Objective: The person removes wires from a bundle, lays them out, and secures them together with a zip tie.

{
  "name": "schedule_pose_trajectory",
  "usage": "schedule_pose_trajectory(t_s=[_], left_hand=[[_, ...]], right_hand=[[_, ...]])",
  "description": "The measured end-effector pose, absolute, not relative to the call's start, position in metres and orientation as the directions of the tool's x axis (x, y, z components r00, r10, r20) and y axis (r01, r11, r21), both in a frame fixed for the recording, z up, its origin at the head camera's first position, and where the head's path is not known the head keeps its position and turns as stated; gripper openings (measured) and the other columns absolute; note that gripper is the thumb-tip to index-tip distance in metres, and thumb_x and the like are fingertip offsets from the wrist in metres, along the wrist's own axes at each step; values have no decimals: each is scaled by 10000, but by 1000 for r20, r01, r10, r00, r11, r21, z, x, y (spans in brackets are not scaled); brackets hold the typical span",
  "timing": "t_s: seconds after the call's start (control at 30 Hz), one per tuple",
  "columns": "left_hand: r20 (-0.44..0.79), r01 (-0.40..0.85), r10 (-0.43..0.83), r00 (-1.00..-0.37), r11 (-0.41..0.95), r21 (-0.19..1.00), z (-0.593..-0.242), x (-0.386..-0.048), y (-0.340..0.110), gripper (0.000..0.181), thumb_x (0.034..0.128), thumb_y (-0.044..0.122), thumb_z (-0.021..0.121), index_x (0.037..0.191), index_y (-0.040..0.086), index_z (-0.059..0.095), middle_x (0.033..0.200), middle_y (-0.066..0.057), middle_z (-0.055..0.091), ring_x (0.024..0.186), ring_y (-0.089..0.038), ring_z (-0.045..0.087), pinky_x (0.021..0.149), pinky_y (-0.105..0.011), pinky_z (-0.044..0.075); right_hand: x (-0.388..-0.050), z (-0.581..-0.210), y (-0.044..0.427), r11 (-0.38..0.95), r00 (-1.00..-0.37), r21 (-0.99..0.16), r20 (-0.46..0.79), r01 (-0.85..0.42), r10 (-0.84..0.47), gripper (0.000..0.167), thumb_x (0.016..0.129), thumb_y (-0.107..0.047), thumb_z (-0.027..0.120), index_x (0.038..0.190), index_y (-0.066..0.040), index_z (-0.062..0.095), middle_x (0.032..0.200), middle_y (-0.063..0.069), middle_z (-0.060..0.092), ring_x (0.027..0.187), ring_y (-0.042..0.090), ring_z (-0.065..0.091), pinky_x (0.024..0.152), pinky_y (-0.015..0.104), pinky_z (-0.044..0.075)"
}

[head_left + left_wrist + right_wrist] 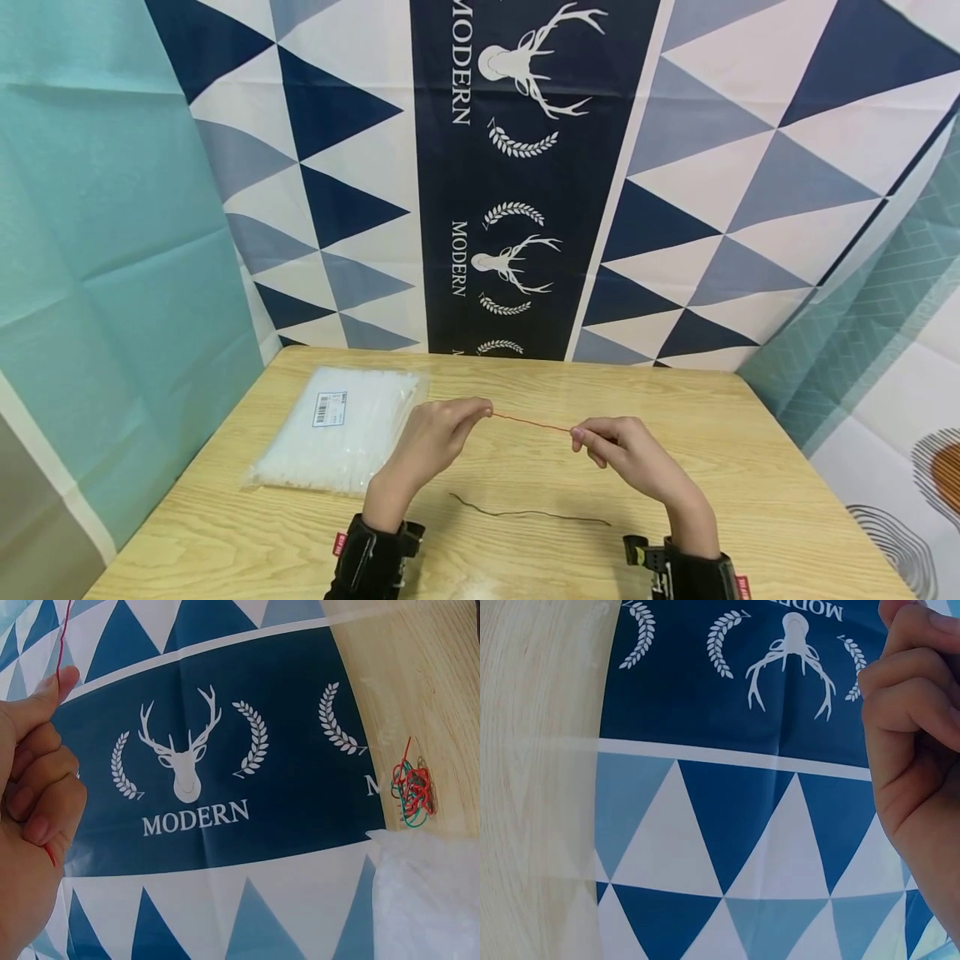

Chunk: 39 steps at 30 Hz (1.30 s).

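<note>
A thin red wire [532, 422] stretches almost straight between both hands, above the table. My left hand [438, 433] pinches its left end between thumb and fingertips. In the left wrist view, a short red end [50, 855] pokes out below the curled fingers of that hand. My right hand [630, 454] pinches the other end between thumb and forefinger, its remaining fingers bent. On the table below the hands lies a dark, slightly wavy wire [525, 513], touched by neither hand. The right wrist view shows the right hand's curled fingers [911, 705], but not the wire.
A clear plastic bag [337, 429] of white items with a label lies at the left of the wooden table [750, 500]. In the left wrist view, a tangle of red and green wires [414, 787] lies near the bag. A patterned cloth [517, 183] hangs behind.
</note>
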State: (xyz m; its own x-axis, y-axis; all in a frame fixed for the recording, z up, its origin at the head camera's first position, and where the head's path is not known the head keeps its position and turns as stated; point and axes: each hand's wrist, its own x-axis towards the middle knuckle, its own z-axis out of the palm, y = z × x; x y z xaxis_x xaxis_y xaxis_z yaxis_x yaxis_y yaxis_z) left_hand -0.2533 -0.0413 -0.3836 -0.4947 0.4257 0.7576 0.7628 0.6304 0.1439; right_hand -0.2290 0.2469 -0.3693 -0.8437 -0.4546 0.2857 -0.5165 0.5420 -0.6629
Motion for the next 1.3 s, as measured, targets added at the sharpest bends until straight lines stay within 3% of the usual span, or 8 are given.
schedule_pose_trajectory(t_s=[0.3, 0.5, 0.77, 0.93, 1.03, 1.1, 1.2, 1.3], left_hand=[[774, 774, 407, -485, 612, 162, -380, -255, -44, 90, 897, 187, 651, 949, 171, 722, 865, 66, 756, 703, -75, 700, 594, -211, 507], [761, 768, 402, -510, 612, 191, -381, -255, -42, 91, 914, 192, 631, 941, 171, 715, 834, 66, 750, 651, -66, 675, 579, -201, 492], [717, 752, 427, -551, 626, 205, -383, -252, -34, 119, 946, 210, 591, 954, 167, 702, 826, 57, 745, 609, -58, 638, 575, -183, 478], [705, 755, 435, -560, 619, 217, -386, -252, -30, 137, 951, 217, 585, 960, 155, 707, 844, 46, 752, 639, -68, 661, 593, -191, 492], [697, 753, 438, -568, 618, 225, -390, -254, -28, 143, 952, 219, 583, 958, 154, 711, 851, 51, 753, 668, -75, 678, 610, -201, 503], [687, 748, 440, -578, 622, 230, -392, -256, -26, 146, 954, 217, 580, 958, 158, 713, 850, 52, 753, 667, -76, 678, 602, -201, 499], [665, 719, 429, -612, 652, 240, -396, -260, -23, 148, 955, 230, 574, 952, 173, 711, 821, 61, 746, 633, -78, 661, 557, -204, 474], [619, 691, 434, -655, 675, 258, -399, -264, -19, 163, 966, 252, 552, 969, 186, 700, 827, 62, 744, 629, -84, 657, 562, -208, 474]], right_hand=[[-230, -368, 252, 549, -841, -649, 308, -528, -445, 226, 1012, -171, 482, 869, -192, 656, 606, -63, 463, 493, -16, 302, 456, 197, 313], [-230, -369, 257, 553, -856, -664, 294, -503, -426, 226, 1014, -181, 481, 876, -176, 659, 601, -43, 467, 485, 0, 323, 451, 210, 332], [-231, -374, 272, 547, -886, -732, 168, -406, -432, 276, 1032, -267, 439, 913, -140, 654, 597, 59, 457, 474, 12, 296, 448, 243, 335], [-230, -373, 277, 527, -887, -781, 72, -334, -456, 326, 1036, -300, 419, 956, -73, 640, 636, 25, 451, 470, 16, 267, 435, 254, 308], [-230, -372, 278, 546, -894, -779, 40, -307, -445, 340, 1034, -304, 423, 977, -50, 642, 680, 38, 502, 491, 24, 336, 460, 247, 358], [-229, -372, 277, 594, -913, -747, 44, -299, -405, 334, 1028, -293, 442, 1012, -38, 657, 737, 78, 577, 554, 63, 462, 514, 252, 437], [-228, -370, 270, 713, -947, -630, 130, -308, -295, 313, 1008, -251, 498, 1127, -10, 658, 970, 170, 679, 820, 214, 645, 693, 353, 542], [-229, -369, 255, 783, -948, -537, 220, -313, -228, 345, 993, -235, 531, 1248, -18, 614, 1215, 206, 645, 1122, 389, 606, 924, 504, 499]])
